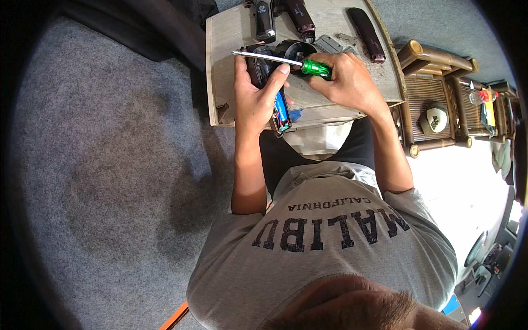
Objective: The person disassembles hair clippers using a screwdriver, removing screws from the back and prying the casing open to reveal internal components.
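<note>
My left hand (254,104) is wrapped round an opened hair clipper (282,118), a dark housing with a blue battery cell and thin wires at its near end. My right hand (349,81) grips the green handle of a screwdriver (314,68). The screwdriver's metal shaft points left across the clipper, with its tip beyond my left forefinger. The shaft passes close to my left thumb; whether they touch I cannot tell. Behind my hands a black round dish (296,49) stands on the small wooden table (224,38), partly hidden by the shaft.
Two clippers, one black (264,22) and one dark maroon (300,19), lie at the table's far side. A long maroon cover (367,34) lies at the right, near grey parts (331,44) and crumbs. A bamboo chair (434,91) holding a cap (436,119) stands further right.
</note>
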Demonstrator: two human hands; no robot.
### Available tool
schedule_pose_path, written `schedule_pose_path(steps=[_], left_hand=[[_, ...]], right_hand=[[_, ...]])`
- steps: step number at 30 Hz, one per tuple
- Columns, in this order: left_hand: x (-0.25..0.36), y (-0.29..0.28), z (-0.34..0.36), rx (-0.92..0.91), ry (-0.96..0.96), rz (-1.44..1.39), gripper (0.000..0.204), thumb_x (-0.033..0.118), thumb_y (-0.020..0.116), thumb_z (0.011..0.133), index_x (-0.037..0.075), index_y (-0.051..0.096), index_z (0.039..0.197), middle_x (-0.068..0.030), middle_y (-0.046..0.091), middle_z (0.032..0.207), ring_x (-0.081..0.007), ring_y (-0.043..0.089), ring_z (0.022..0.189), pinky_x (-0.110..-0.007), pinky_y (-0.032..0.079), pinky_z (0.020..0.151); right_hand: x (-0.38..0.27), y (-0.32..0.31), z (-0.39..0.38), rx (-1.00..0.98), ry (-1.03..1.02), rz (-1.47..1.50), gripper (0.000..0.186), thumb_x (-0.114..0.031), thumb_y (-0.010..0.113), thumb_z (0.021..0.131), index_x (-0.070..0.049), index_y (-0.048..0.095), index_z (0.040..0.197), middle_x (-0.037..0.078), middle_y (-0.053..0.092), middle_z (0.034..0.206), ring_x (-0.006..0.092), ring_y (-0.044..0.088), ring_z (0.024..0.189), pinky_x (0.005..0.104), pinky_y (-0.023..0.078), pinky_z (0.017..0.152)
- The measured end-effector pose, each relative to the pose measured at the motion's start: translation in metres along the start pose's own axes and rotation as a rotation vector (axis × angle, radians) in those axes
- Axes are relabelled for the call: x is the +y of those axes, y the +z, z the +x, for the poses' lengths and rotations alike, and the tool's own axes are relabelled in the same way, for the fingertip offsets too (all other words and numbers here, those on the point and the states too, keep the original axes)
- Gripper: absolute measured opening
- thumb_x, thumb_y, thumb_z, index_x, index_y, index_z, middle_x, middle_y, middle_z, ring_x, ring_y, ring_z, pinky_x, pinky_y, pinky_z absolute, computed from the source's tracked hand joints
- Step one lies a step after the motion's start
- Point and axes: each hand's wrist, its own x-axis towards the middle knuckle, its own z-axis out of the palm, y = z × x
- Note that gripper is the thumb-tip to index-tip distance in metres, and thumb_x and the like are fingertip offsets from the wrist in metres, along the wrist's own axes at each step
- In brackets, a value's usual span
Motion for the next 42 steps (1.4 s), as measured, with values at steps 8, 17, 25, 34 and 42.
schedule_pose_path(steps=[8, 17, 25, 34, 42], left_hand=[[-0.0001, -0.0002, -0.0002, 0.003, -0.007, 0.005, 0.046, 0.009, 0.076, 0.095, 0.004, 0.044, 0.129, -0.0075, 0.067, 0.095, -0.0115, 0.067, 0.074, -0.029, 0.062, 0.050], [-0.0019, -0.0010, 0.0010, 0.000, -0.012, 0.027, 0.047, 0.009, 0.076, 0.095, 0.003, 0.044, 0.129, -0.0067, 0.067, 0.094, -0.0111, 0.067, 0.074, -0.029, 0.061, 0.050], [-0.0013, 0.0008, 0.0000, 0.004, -0.004, 0.011, 0.047, 0.008, 0.076, 0.095, 0.003, 0.045, 0.130, -0.0061, 0.067, 0.095, -0.0099, 0.066, 0.074, -0.029, 0.062, 0.050], [-0.0020, 0.0005, 0.0001, 0.008, -0.001, 0.007, 0.047, 0.008, 0.075, 0.095, 0.002, 0.044, 0.129, -0.0067, 0.067, 0.096, -0.0101, 0.066, 0.075, -0.030, 0.063, 0.050], [-0.0013, 0.0001, -0.0004, 0.010, -0.009, 0.009, 0.051, 0.007, 0.076, 0.095, 0.001, 0.041, 0.133, -0.0078, 0.067, 0.097, -0.0109, 0.067, 0.076, -0.030, 0.063, 0.051]], right_hand=[[-0.0032, -0.0015, -0.0003, -0.006, 0.018, -0.005, 0.040, -0.018, 0.074, 0.077, 0.001, 0.076, 0.112, 0.024, 0.072, 0.084, 0.0378, 0.074, 0.077, 0.0424, 0.056, 0.073], [0.0004, 0.0025, -0.0007, 0.049, -0.046, -0.010, 0.038, -0.018, 0.074, 0.079, 0.000, 0.076, 0.112, 0.025, 0.070, 0.079, 0.0383, 0.072, 0.072, 0.0428, 0.055, 0.069], [-0.0033, 0.0032, -0.0014, 0.081, -0.079, -0.057, 0.036, -0.017, 0.074, 0.079, -0.001, 0.077, 0.111, 0.023, 0.063, 0.066, 0.0370, 0.068, 0.061, 0.0422, 0.052, 0.060], [0.0004, 0.0033, -0.0012, 0.080, -0.094, -0.018, 0.039, -0.018, 0.074, 0.077, 0.000, 0.076, 0.111, 0.023, 0.061, 0.065, 0.0354, 0.065, 0.057, 0.0414, 0.049, 0.058], [-0.0026, 0.0013, -0.0016, 0.075, -0.102, -0.036, 0.038, -0.017, 0.073, 0.077, -0.001, 0.077, 0.110, 0.022, 0.060, 0.063, 0.0340, 0.065, 0.056, 0.0419, 0.049, 0.058]])
